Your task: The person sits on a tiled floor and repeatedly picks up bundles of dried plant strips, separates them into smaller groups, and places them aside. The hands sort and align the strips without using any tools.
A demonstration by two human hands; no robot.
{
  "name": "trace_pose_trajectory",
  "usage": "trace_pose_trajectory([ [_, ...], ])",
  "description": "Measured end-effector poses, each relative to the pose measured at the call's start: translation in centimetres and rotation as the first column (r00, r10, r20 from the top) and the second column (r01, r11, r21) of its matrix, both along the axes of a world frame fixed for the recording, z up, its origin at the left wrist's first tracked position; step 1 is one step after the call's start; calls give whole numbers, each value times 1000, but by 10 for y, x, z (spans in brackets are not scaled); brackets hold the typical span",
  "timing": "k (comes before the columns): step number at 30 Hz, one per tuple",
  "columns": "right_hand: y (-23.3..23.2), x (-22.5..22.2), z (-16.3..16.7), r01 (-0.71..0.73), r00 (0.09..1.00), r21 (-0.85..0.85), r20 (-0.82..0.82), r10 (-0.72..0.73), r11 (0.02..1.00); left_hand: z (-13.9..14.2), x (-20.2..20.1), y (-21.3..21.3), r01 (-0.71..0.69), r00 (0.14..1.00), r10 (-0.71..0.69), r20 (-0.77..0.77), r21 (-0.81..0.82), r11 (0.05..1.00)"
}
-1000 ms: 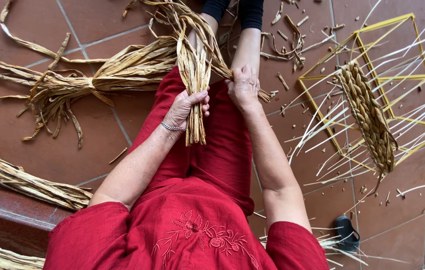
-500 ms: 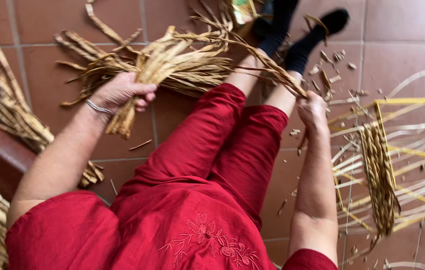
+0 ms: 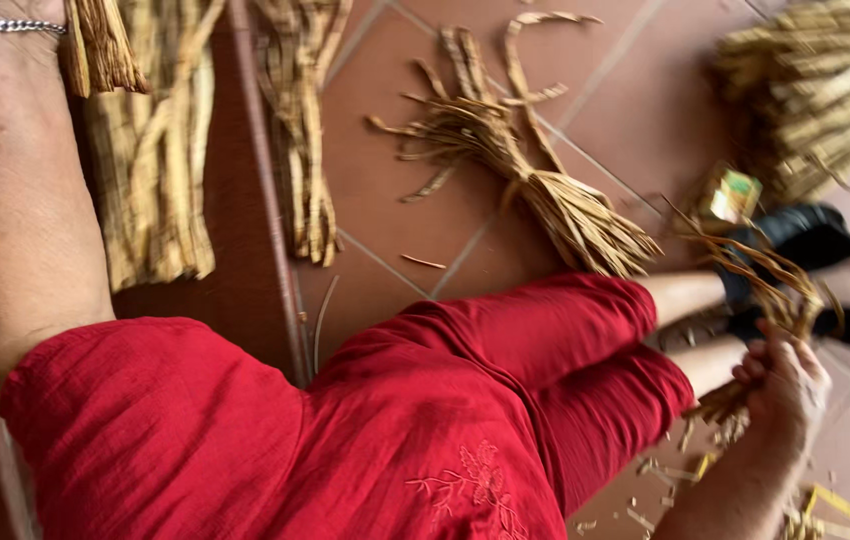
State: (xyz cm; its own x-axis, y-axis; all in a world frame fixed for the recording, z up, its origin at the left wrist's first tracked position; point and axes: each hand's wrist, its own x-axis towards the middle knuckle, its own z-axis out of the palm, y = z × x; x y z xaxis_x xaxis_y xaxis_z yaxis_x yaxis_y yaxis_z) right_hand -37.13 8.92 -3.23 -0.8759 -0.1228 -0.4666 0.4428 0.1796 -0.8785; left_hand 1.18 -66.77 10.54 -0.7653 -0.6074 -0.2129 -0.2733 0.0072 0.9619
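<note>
At the lower right of the frame, the right hand (image 3: 783,385) is closed around a few curling dried straw strands (image 3: 760,272), beside black shoes (image 3: 805,240). At the upper left, only the left wrist with a bracelet (image 3: 5,20) shows above a straw tuft (image 3: 105,45); its grip cannot be told. A tied bundle (image 3: 545,195) lies on the tile floor (image 3: 385,190) at centre, above red trousers (image 3: 545,350).

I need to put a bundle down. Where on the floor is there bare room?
Bare tile lies between the hanging strips and the tied straw bundle, with one stray sliver. Another patch is top centre-right. Around the right hand and shoes it is crowded with scraps.
</note>
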Motion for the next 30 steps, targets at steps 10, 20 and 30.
trace_pose_trajectory([
  [10, -170, 12, -5, -23, 974, -676, 150, 167, 736, -73, 183, -29, -453, 791, 424, 441, -45, 891],
  [20, -269, 63, -25, 88, 854, -697, 421, 307, 712, -187, 245, -45, -507, 648, 434, 626, -71, 859],
  [30, -293, 78, -38, -66, 850, -599, 385, 359, 798, -191, 243, -34, -341, 610, 494, 619, -358, 869],
])
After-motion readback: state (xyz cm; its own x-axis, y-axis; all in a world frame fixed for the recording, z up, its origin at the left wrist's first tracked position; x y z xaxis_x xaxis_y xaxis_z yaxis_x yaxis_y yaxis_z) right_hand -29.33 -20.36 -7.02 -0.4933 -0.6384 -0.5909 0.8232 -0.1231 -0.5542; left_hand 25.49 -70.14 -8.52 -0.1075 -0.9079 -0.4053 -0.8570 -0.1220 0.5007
